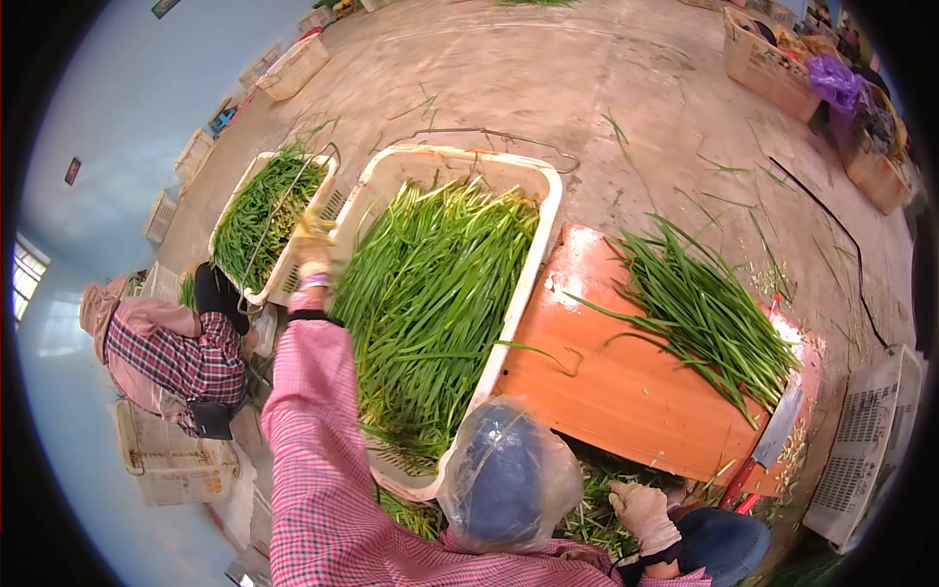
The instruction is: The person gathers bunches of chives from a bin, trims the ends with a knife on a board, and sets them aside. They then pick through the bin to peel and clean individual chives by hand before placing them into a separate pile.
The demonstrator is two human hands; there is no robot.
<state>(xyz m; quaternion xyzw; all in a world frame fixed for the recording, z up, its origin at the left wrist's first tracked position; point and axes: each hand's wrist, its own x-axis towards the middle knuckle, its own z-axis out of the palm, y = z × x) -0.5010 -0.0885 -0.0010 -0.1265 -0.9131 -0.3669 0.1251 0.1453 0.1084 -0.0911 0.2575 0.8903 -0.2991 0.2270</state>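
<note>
My left hand (311, 256) is stretched out over the left rim of a large white crate (548, 215), smeared by motion; a yellowish blur sits at its fingers. Long green garlic chives (430, 293), or leaves much like them, fill that crate. Low at the right, my gloved right hand (644, 517) is curled beside loose cut greens (597, 519); whether anything is inside it is hidden. A bundle of the same greens (699, 303) lies on an orange-brown board (587, 362). A knife (773, 435) with a red handle rests at the board's right edge.
A smaller crate of greens (259, 220) stands to the left, near a seated person in a plaid vest (176, 352). My plastic-covered knee (504, 474) is close to the big crate. An upturned white crate (866, 440) is at right; more crates (768, 73) line the room.
</note>
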